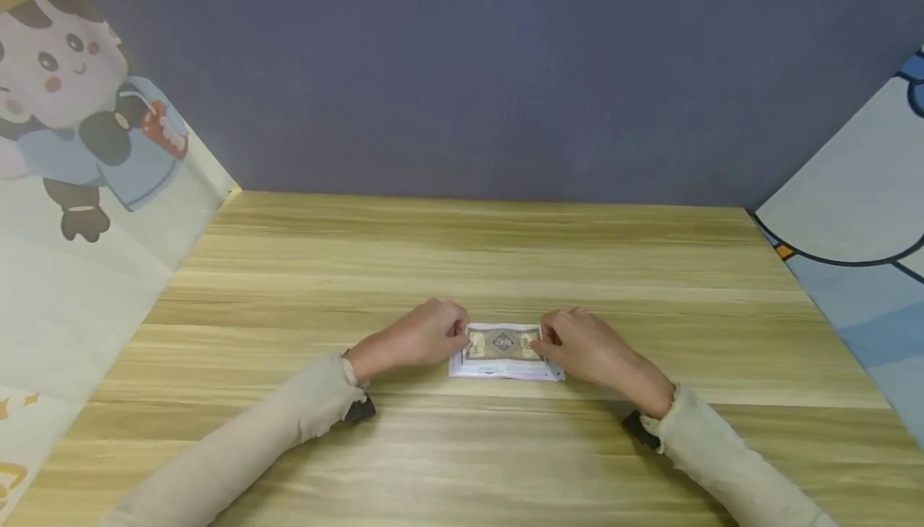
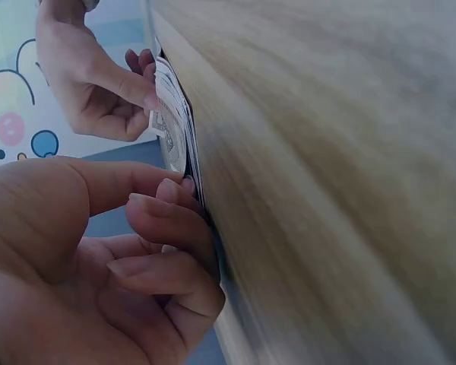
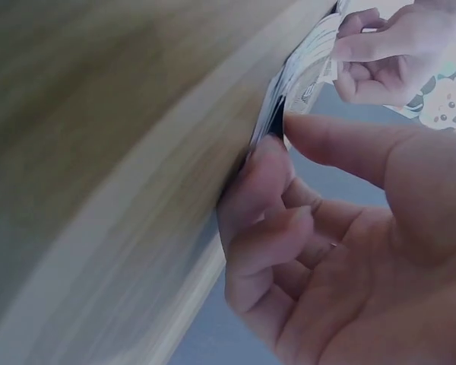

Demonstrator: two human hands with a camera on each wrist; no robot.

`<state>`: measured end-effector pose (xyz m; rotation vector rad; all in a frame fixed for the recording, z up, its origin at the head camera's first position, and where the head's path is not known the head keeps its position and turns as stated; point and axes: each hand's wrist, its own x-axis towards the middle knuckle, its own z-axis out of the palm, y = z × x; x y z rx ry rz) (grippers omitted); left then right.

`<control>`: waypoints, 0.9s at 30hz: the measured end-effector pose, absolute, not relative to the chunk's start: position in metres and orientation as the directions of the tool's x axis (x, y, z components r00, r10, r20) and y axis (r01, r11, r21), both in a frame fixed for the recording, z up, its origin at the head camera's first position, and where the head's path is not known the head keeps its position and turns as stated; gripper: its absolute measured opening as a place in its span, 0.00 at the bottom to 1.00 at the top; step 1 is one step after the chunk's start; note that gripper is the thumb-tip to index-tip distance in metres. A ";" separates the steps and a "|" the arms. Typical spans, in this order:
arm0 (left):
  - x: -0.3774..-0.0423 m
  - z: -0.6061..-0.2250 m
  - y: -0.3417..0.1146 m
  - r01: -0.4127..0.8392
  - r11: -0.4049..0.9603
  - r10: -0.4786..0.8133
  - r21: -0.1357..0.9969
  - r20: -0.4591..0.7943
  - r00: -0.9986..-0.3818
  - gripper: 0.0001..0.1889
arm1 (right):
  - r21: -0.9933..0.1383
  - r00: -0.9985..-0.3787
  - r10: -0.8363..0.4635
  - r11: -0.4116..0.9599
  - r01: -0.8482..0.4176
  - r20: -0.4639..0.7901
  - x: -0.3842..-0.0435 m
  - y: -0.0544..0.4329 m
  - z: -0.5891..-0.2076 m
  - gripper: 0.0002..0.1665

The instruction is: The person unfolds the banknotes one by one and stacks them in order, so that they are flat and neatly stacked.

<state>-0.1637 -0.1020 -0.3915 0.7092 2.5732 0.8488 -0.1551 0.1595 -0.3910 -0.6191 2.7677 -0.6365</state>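
Observation:
A small brown banknote (image 1: 503, 343) with a dark diamond pattern in its middle lies over a thin pile of pale notes (image 1: 505, 371) on the table. My left hand (image 1: 433, 333) pinches the left end of the brown banknote between thumb and curled fingers. At the opposite end, my right hand (image 1: 588, 348) pinches it the same way. Seen edge-on in the left wrist view, the banknote (image 2: 171, 125) bows a little above the pile. In the right wrist view, the thumb and fingers of my right hand (image 3: 342, 228) close over the near edge, hiding that corner.
The wood-grain table (image 1: 498, 262) reaches back to a dark grey-blue panel (image 1: 476, 78). Cartoon-printed walls (image 1: 79, 286) flank it on both sides. A black strap piece (image 1: 359, 409) shows under the left cuff, another (image 1: 641, 429) under the right.

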 end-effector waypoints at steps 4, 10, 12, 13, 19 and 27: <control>-0.164 -0.391 -0.100 0.358 0.710 0.547 0.607 -0.155 -0.822 0.10 | -0.460 -0.883 -0.446 0.821 -0.339 -0.147 -0.156 0.159 -0.390 0.20; -0.162 -0.389 -0.099 0.326 0.744 0.518 0.584 -0.196 -0.832 0.14 | -0.475 -0.883 -0.431 0.826 -0.304 -0.185 -0.157 0.160 -0.390 0.20; -0.161 -0.388 -0.099 0.308 0.749 0.511 0.586 -0.216 -0.832 0.17 | -0.474 -0.883 -0.429 0.828 -0.300 -0.190 -0.158 0.160 -0.390 0.20; -0.161 -0.388 -0.098 0.303 0.750 0.509 0.588 -0.220 -0.832 0.18 | -0.473 -0.882 -0.430 0.828 -0.300 -0.192 -0.159 0.161 -0.391 0.20; -0.161 -0.388 -0.097 0.292 0.745 0.511 0.600 -0.231 -0.828 0.20 | -0.486 -0.874 -0.445 0.818 -0.307 -0.196 -0.159 0.164 -0.392 0.20; -0.164 -0.386 -0.097 0.280 0.737 0.519 0.615 -0.249 -0.818 0.22 | -0.498 -0.869 -0.453 0.811 -0.307 -0.201 -0.161 0.167 -0.388 0.20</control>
